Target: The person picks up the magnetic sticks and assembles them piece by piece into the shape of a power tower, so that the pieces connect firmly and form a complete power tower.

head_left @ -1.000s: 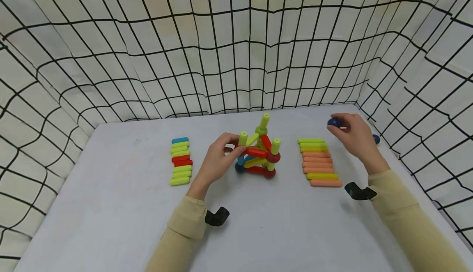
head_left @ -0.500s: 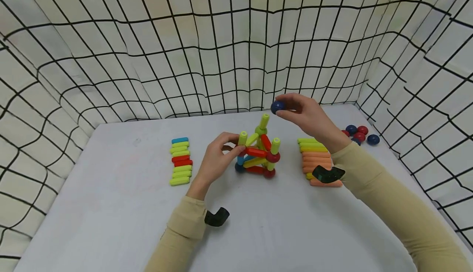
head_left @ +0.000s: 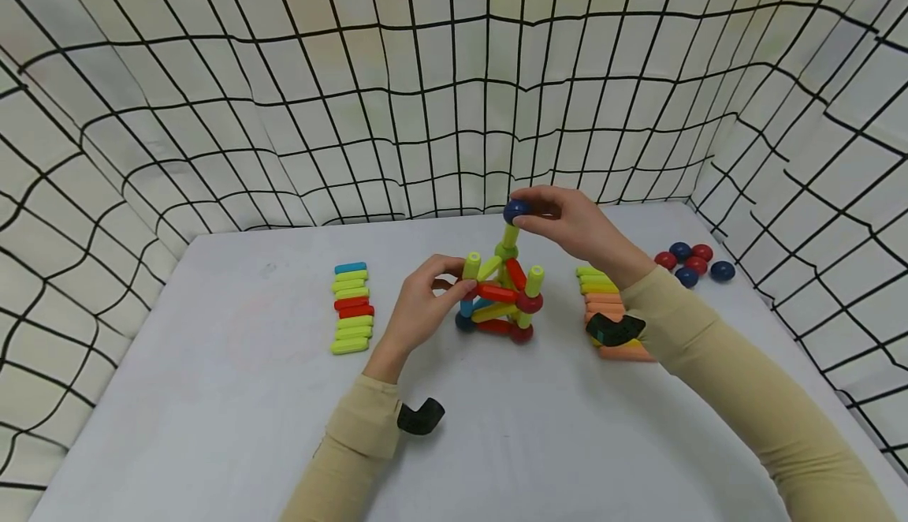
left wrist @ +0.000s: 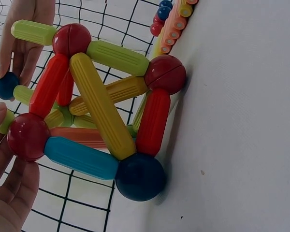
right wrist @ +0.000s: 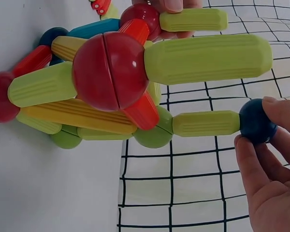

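A frame of coloured rods and balls [head_left: 496, 293] stands on the table, with upright lime rods at its top. My right hand [head_left: 567, 218] pinches a dark blue ball [right wrist: 257, 121] between thumb and fingers. That ball sits at the tip of the rear upright lime rod [right wrist: 206, 123]. On the frame's left, my left hand [head_left: 422, 305] pinches the red ball [left wrist: 29, 137] at an upper corner, its fingers at the base of another lime rod. The lower corners show a dark blue ball [left wrist: 140, 177] and a red ball [left wrist: 165, 74].
Short rods [head_left: 351, 309] in lime, red and blue lie in a column on the left. Longer orange and yellow rods [head_left: 603, 301] lie right, partly behind the right wrist's black mount. Several red and blue balls [head_left: 695, 262] are at the far right. Black netting [head_left: 454, 112] surrounds the table.
My right hand has carried the dark blue ball leftward from the right side onto the rear lime rod's tip. My left hand has kept its grip on the frame.
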Demonstrator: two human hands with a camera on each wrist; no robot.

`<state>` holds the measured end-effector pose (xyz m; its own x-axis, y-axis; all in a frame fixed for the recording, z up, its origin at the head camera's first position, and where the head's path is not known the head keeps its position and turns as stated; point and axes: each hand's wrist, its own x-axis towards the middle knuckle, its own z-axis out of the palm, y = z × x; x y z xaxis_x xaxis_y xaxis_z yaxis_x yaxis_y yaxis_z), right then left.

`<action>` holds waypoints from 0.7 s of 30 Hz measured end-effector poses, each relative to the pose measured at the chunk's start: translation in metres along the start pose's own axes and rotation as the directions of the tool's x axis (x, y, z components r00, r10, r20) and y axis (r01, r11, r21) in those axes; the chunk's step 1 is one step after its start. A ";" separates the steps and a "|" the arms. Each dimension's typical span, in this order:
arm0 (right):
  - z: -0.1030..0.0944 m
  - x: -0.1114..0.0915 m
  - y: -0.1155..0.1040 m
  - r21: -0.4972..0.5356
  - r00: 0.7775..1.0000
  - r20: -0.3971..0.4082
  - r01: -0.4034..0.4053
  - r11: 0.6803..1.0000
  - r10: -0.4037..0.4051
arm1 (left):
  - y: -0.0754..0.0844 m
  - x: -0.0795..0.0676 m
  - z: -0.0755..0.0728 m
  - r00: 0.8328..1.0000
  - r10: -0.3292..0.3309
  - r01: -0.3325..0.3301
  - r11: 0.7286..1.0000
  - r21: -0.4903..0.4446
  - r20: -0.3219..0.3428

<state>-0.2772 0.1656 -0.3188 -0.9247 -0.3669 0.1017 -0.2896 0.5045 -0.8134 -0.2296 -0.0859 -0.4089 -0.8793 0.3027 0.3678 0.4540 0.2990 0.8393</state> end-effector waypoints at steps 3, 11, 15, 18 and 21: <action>0.000 0.001 0.001 0.014 1.000 -0.002 -0.003 1.000 0.003 | 0.000 0.000 0.001 1.000 -0.005 0.005 1.000 -0.004 -0.002; 0.000 0.002 0.003 0.051 1.000 0.008 -0.013 0.999 0.013 | -0.002 0.000 0.000 1.000 -0.015 0.015 1.000 -0.027 0.018; -0.003 -0.003 0.010 0.078 1.000 0.016 -0.018 0.997 0.016 | -0.003 -0.001 -0.003 0.995 -0.059 0.061 0.998 -0.014 0.082; -0.008 -0.011 0.020 0.096 0.999 0.002 -0.042 0.995 0.042 | -0.004 -0.001 -0.003 0.990 -0.086 0.085 0.996 0.015 0.115; -0.016 -0.021 0.034 0.109 0.994 -0.016 -0.106 0.988 0.108 | -0.003 -0.002 -0.001 0.990 -0.090 0.084 0.995 0.061 0.110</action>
<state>-0.2711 0.2026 -0.3392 -0.9543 -0.2979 0.0220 -0.1613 0.4519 -0.8773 -0.2291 -0.0879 -0.4115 -0.8953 0.3724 0.2445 0.3868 0.3777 0.8413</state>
